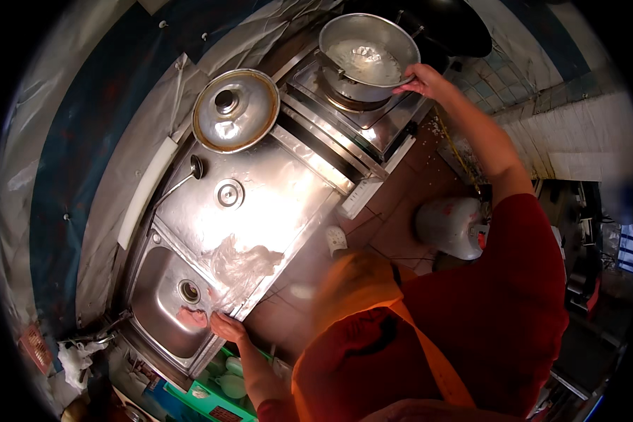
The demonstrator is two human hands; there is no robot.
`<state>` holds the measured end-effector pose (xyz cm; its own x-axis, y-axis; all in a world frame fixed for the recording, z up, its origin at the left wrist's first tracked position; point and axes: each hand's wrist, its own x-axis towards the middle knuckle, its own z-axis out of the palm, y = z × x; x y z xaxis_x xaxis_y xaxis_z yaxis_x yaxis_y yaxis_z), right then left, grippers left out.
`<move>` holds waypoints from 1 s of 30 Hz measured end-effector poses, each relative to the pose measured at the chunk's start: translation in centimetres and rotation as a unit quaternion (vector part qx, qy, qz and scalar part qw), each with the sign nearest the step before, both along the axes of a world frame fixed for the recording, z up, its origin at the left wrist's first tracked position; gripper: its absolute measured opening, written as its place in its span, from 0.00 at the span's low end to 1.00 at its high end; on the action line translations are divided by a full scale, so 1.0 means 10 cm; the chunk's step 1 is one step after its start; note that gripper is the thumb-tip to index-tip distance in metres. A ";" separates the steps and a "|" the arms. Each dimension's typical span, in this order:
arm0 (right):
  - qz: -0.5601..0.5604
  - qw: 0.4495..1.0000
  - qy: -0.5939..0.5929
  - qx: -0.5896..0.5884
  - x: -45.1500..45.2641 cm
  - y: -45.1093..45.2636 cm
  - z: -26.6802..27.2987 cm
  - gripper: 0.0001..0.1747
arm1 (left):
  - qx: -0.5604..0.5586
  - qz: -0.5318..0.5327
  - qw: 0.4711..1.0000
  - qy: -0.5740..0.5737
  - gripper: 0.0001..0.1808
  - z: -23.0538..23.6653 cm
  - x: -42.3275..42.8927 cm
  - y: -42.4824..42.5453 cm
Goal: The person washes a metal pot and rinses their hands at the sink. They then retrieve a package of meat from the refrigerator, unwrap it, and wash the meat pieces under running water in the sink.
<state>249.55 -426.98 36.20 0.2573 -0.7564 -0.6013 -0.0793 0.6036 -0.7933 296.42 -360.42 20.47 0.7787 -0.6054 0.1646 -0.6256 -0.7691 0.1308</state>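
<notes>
My right hand (424, 82) grips the rim of a wide metal pot (369, 50) that stands on the gas stove (369, 126), with clear liquid in it. My left hand (228, 327) is at the front edge of the sink, its fingers by the end of a clear plastic bag (242, 266); whether they pinch it is unclear. Close to these fingers a pink piece of raw meat (192, 317) lies in the steel sink (161, 300), near the drain (190, 291). The crumpled bag spreads over the steel counter's corner.
A round metal lid (236, 111) lies by the stove. A ladle (195, 167) and a small round drain cover (228, 194) are on the counter (274, 179). Below the sink stands a green crate (205, 401) with dishes. A gas cylinder (446, 227) is on the tiled floor, and a black wok (453, 26) is behind the pot.
</notes>
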 end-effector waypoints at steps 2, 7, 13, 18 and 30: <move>0.017 1.000 0.005 -0.011 -0.01 0.00 0.01 0.23 | -0.003 0.000 1.000 0.008 0.20 0.02 0.01 0.01; 0.024 0.999 0.032 0.022 -0.04 -0.09 0.04 0.22 | -0.013 0.014 1.000 0.017 0.22 0.03 0.00 0.00; 0.043 0.998 0.038 0.021 -0.11 -0.08 0.07 0.24 | -0.016 0.022 1.000 0.010 0.20 0.00 0.00 -0.04; 0.040 0.998 0.047 -0.023 -0.11 0.25 0.11 0.39 | -0.007 0.000 1.000 -0.022 0.20 -0.03 0.03 0.05; 0.354 0.707 0.461 -0.403 -0.90 0.87 -1.25 0.17 | -0.022 0.001 0.996 -0.083 0.20 -0.27 0.09 0.18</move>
